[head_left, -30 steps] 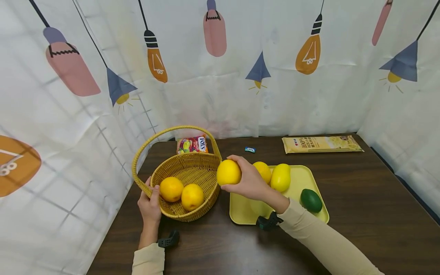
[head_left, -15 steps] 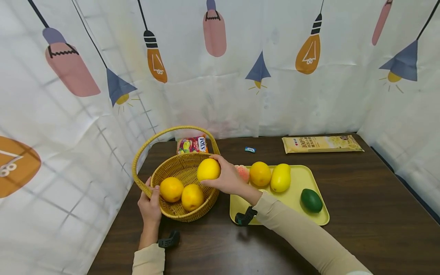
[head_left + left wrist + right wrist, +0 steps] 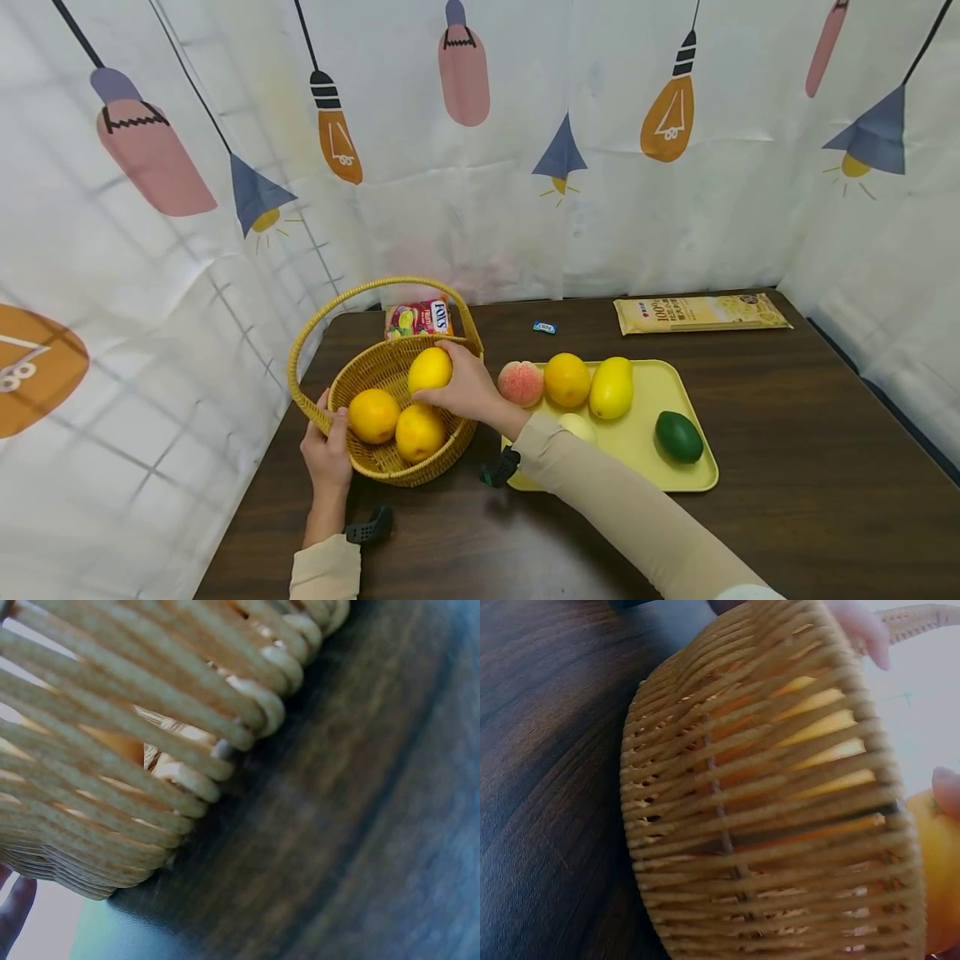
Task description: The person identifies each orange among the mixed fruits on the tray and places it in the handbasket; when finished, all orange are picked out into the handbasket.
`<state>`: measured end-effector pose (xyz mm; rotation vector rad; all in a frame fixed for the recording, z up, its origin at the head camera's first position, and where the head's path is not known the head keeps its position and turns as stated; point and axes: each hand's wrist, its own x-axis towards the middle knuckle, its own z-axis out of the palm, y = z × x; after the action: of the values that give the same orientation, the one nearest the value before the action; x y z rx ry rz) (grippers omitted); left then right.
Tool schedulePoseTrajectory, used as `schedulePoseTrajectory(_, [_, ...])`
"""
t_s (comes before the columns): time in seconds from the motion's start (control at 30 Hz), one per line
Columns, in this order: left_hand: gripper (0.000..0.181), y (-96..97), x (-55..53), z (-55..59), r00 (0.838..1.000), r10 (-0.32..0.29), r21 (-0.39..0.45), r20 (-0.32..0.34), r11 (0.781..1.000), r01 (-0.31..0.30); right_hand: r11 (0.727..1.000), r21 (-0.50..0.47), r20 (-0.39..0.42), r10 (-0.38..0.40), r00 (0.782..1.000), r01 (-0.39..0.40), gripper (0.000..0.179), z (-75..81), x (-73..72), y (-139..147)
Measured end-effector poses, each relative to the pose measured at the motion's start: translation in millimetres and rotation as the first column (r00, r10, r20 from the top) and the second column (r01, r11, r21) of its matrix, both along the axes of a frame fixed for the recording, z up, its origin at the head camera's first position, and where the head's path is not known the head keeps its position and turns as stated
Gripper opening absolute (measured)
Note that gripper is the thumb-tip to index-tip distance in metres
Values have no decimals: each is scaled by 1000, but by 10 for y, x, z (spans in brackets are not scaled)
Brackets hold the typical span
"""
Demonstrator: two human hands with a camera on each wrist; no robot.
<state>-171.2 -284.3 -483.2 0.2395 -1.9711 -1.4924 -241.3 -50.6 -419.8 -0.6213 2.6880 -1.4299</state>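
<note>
In the head view a yellow wicker basket [image 3: 405,477] with a tall hoop handle stands on the left of the table. My left hand [image 3: 327,454] grips its left side where the handle meets the rim, thumb on the inside. Two oranges [image 3: 374,415] lie in the basket. Above its right part, within the rim, my right hand [image 3: 468,383] holds another orange [image 3: 430,372] between thumb and fingers. The right wrist view shows that orange [image 3: 937,862] beyond the woven wall [image 3: 780,802]. Only the basket's outer weave [image 3: 127,742] and a fingertip show in the left wrist view.
Right of the basket, a yellow tray [image 3: 637,471] bears a peach [image 3: 521,383], an orange [image 3: 567,380], a yellow oblong fruit [image 3: 612,388], a dark green fruit [image 3: 678,437] and a pale round thing [image 3: 577,427]. Behind lie a candy bag [image 3: 418,319], a small blue packet [image 3: 544,327] and a long beige package [image 3: 701,313].
My right hand has carried the orange leftward from the basket's right edge to over its inside. The peach on the tray has come into view. My left hand keeps its grip on the basket.
</note>
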Motion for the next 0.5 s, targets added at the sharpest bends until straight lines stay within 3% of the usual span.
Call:
schedulePoseTrajectory(0.23, [42,0,-18,0,1000,7,0,-16,1000,-7,1000,29,-34,-4,999,5,89,-24,-23,-115])
schedulePoseTrajectory(0.5, [42,12,-9,-11,1000,21,-17,8,1000,-21,997,73,15,2,1000,-3,93,-57,-77,-209])
